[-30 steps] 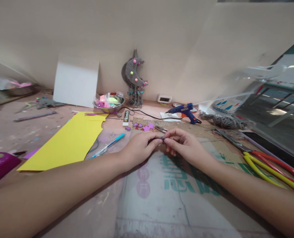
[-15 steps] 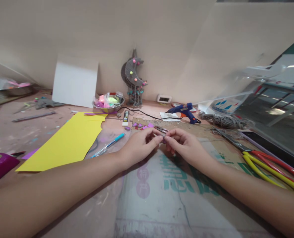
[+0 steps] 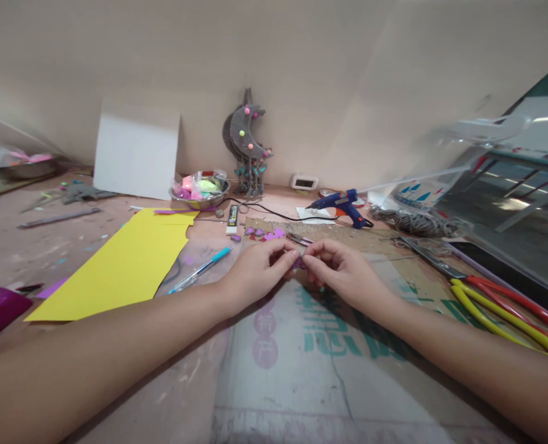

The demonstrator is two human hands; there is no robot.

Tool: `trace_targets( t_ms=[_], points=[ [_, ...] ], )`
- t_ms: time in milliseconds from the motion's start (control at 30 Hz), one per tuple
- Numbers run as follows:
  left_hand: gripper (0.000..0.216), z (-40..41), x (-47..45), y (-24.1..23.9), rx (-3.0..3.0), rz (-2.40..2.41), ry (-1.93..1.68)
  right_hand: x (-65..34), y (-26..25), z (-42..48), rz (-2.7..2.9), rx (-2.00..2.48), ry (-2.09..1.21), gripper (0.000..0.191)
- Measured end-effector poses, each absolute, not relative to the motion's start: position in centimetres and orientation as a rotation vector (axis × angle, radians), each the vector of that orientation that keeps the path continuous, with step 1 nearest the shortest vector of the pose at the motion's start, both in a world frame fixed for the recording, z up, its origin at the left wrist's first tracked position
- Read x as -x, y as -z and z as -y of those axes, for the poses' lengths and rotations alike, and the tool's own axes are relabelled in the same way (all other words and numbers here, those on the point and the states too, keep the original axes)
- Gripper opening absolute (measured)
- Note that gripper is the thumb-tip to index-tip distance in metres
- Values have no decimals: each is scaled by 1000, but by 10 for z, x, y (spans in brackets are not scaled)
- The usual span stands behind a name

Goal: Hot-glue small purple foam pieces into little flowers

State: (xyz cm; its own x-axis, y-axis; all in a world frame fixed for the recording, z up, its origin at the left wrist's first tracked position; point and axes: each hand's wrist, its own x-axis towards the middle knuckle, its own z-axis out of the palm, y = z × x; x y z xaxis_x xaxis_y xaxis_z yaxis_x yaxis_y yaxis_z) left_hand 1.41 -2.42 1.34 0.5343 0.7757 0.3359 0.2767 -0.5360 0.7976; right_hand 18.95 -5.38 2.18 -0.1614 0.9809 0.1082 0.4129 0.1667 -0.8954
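My left hand [image 3: 264, 266] and my right hand [image 3: 336, 265] meet at the middle of the table, fingertips pinched together. Between them is a small purple piece [image 3: 298, 263], mostly covered by the fingers; its exact shape is hidden. Just beyond the hands lie several purple cut-outs [image 3: 274, 234], some with grey edges, and a metal tool [image 3: 298, 238] that looks like tweezers or small scissors. Under the wrists is a printed plastic sheet [image 3: 274, 394] over cardboard. A blue pen [image 3: 200, 270] rests left of my left hand.
Yellow paper [image 3: 121, 265] lies left. A blue glue gun [image 3: 343, 205], grey yarn [image 3: 407, 221] and a grey moon ornament [image 3: 243, 139] stand farther back. Large red-and-yellow-handled scissors [image 3: 500, 308] and a phone [image 3: 509, 271] are at right. A bowl of coloured clay packs [image 3: 200, 190] sits behind.
The fingers have shifted slightly around the small piece, and more of its purple shows between the fingertips. The whole view has moved a little; the other things lie as before.
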Motion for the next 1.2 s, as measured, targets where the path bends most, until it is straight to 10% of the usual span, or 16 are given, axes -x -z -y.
trace_targets(
  t_ms=[1200],
  points=[
    [17, 24, -15, -13, -1976, -868, -912, -201, -23, 51, 1590, 1210, -566, 15]
  ],
)
